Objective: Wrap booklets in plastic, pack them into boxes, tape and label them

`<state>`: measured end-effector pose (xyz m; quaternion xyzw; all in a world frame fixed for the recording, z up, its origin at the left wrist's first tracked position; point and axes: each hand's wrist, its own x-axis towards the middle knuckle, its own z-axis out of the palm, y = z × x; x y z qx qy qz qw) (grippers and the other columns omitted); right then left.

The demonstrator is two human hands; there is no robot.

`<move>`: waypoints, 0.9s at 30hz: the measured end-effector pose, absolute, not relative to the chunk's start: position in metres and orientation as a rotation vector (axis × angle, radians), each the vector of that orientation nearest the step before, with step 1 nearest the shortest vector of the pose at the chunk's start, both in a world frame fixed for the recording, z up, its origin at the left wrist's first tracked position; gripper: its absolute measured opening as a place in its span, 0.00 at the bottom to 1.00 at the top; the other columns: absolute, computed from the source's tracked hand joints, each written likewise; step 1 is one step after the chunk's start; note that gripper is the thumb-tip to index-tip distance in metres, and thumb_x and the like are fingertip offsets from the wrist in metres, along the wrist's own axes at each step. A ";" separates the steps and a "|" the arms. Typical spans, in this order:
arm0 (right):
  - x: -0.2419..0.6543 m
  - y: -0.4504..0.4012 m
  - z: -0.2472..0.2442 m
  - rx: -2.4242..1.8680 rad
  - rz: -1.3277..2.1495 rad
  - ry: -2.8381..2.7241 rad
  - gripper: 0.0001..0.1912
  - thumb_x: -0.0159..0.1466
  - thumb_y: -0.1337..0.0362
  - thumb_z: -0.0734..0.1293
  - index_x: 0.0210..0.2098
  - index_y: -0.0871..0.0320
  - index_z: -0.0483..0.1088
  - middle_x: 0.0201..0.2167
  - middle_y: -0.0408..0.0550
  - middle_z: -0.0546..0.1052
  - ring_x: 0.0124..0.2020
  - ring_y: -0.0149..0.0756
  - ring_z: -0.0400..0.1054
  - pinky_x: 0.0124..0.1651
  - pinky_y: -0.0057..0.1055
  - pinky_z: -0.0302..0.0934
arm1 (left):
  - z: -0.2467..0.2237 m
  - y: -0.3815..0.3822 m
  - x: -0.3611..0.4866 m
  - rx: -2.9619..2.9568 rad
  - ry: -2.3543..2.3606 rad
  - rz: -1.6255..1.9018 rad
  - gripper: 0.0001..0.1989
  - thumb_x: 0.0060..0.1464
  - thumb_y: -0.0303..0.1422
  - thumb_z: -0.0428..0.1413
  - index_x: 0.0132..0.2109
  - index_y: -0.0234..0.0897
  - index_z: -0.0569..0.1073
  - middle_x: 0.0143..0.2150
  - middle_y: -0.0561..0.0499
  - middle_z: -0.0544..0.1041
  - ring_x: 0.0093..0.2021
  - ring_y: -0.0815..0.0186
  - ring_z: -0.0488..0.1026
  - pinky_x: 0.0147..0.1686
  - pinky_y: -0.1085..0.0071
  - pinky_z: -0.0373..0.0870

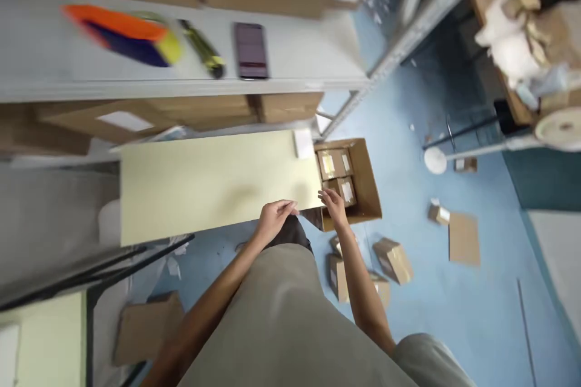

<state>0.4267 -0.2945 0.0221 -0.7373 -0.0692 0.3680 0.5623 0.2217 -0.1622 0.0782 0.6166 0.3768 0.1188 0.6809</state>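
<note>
A pale yellow board (204,181) lies lengthwise below the shelf, with a small white item (303,143) at its upper right corner. My left hand (276,217) is over the board's near edge, its fingers pressed together; whether anything thin is between them I cannot make out. At the board's right end is my right hand (333,202), fingers slightly curled and apart, holding nothing that shows. Just beyond it stands an open cardboard box (367,184) with small labelled boxes (334,163) inside.
On the grey shelf (299,54) lie a phone (251,51), a yellow and black cutter (202,48) and an orange, blue and yellow item (120,33). Small cartons (394,260) and a flat cardboard piece (463,239) are on the blue floor. A cluttered table stands upper right.
</note>
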 end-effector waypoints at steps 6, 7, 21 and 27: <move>0.260 -0.188 0.092 -1.606 1.157 -0.824 0.25 0.65 0.42 0.73 0.51 0.54 0.79 0.51 0.57 0.85 0.51 0.49 0.82 0.61 0.50 0.73 | 0.127 -0.155 0.011 1.136 1.280 0.785 0.33 0.65 0.60 0.55 0.20 0.43 0.70 0.13 0.55 0.66 0.14 0.68 0.63 0.21 0.69 0.62; 0.228 -0.173 0.097 -1.575 1.213 -0.904 0.25 0.65 0.42 0.73 0.52 0.54 0.79 0.51 0.57 0.85 0.51 0.49 0.82 0.61 0.50 0.72 | 0.130 -0.158 -0.023 1.081 1.344 0.893 0.35 0.65 0.61 0.54 0.18 0.43 0.68 0.12 0.55 0.64 0.14 0.69 0.62 0.21 0.69 0.61; -0.171 -0.086 0.130 -1.130 1.824 -1.837 0.27 0.64 0.40 0.75 0.51 0.55 0.80 0.49 0.56 0.86 0.50 0.50 0.82 0.61 0.51 0.73 | 0.105 -0.282 -0.334 -0.041 1.705 1.842 0.36 0.65 0.62 0.53 0.19 0.41 0.60 0.13 0.57 0.55 0.15 0.73 0.50 0.19 0.71 0.45; -0.292 -0.070 0.112 -0.854 1.929 -2.061 0.25 0.68 0.41 0.72 0.50 0.54 0.80 0.48 0.55 0.86 0.51 0.48 0.82 0.59 0.47 0.74 | 0.100 -0.288 -0.420 -0.165 1.858 1.973 0.31 0.66 0.59 0.54 0.26 0.40 0.68 0.17 0.58 0.57 0.18 0.71 0.52 0.20 0.71 0.48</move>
